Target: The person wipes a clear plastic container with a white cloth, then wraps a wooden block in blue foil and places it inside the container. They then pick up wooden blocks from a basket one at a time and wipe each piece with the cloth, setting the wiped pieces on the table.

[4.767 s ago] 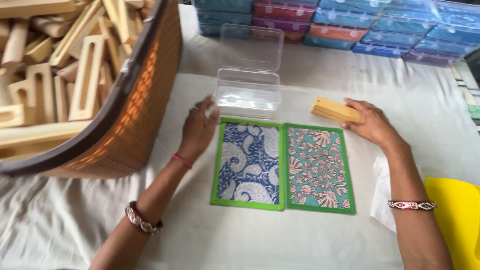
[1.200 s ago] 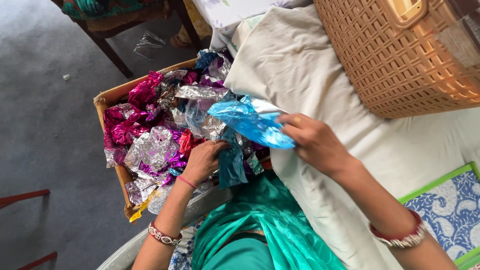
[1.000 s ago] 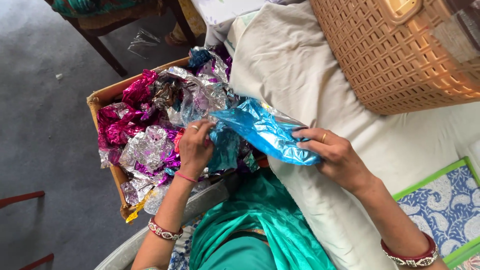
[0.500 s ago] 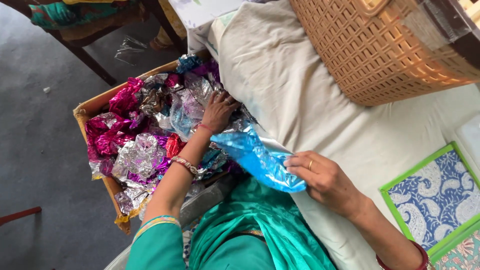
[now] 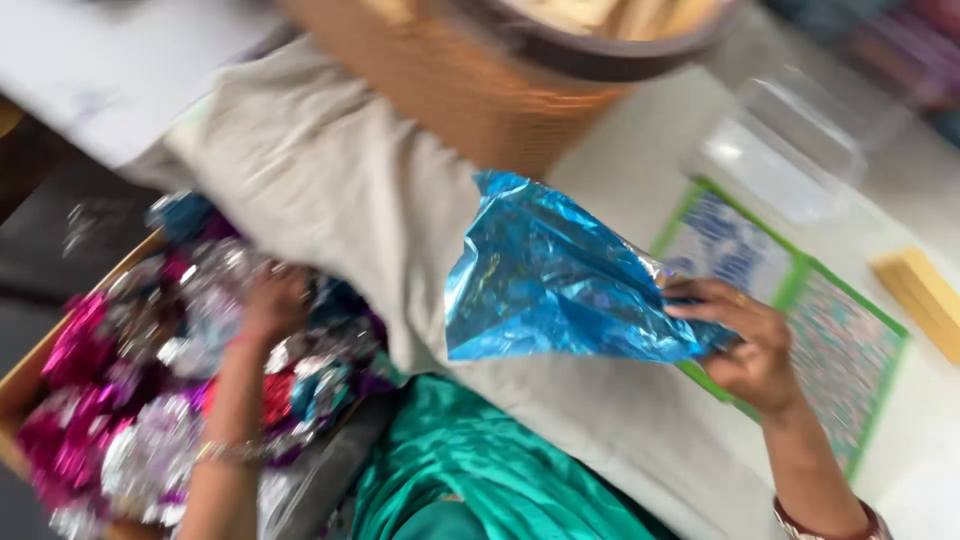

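Fig.: head view, motion-blurred. Right hand (image 5: 745, 345) pinches one corner of a blue foil sheet (image 5: 555, 285), fingers closed on the crumpled end; the rest of the sheet fans out free, w/ no other support, so it hangs spread in the air above the cloth-covered surface (image 5: 330, 190). Sheet's long axis runs roughly left–right in view, narrow gathered end at the hand, wide loose end pointing left toward the wicker basket (image 5: 500, 80). Left hand (image 5: 270, 300) is down in a cardboard box (image 5: 30, 380) of shiny wrappers, pink, silver & blue, beside the surface edge; fingers buried in foil, so grip can't be told. Near the right hand: two patterned mats w/ green borders (image 5: 800, 300), a clear plastic box (image 5: 775, 150) beyond them, a pale wooden block (image 5: 925, 295) at far right.
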